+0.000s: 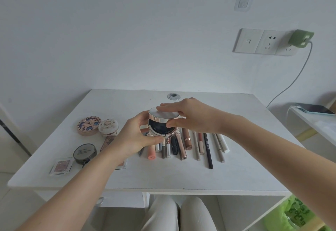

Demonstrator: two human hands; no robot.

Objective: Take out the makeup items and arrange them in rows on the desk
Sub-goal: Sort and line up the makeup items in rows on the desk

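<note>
A round rose-gold compact, its lid partly raised over a dark inside, is held above the middle of the white desk. My left hand grips its base from the left. My right hand holds the lid, fingers across the top and thumb at the rim. Under the compact lies a row of lipsticks, tubes and pencils. At the left sit a patterned round case, a white round case, a dark round compact and a clear square palette.
A cable hole is at the desk's back edge. A phone charges on a shelf at the right, wired to a green plug in the wall socket. My knees are under the desk. A green bag lies at the lower right.
</note>
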